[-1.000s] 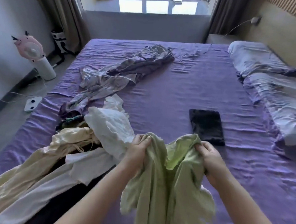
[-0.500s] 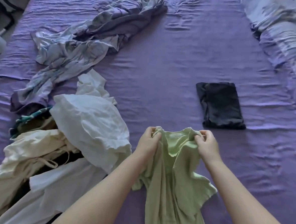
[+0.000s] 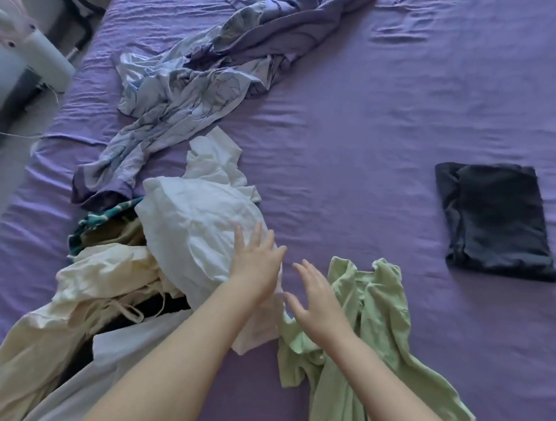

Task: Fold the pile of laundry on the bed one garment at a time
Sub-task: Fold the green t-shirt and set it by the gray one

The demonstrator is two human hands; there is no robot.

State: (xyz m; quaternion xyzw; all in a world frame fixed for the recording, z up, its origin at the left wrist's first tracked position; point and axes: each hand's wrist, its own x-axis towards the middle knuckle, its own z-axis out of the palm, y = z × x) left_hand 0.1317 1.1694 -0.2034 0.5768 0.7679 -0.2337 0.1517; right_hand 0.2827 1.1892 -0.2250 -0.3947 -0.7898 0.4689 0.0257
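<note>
The green garment is lying unfolded on the bed; beside it, left hand and right hand are hovering, fingers spread, holding nothing. Smoothing it flat probably comes next.

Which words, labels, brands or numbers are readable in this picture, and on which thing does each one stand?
None can be read. The green garment, the folded dark garment and the white garment show no print or tag; the patterned sheet carries only a drawn pattern.

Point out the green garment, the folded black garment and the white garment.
green garment (image 3: 381,301): head view, chest below the neckline.
folded black garment (image 3: 497,220): head view, top face.
white garment (image 3: 198,218): head view, its bulging middle.
</note>
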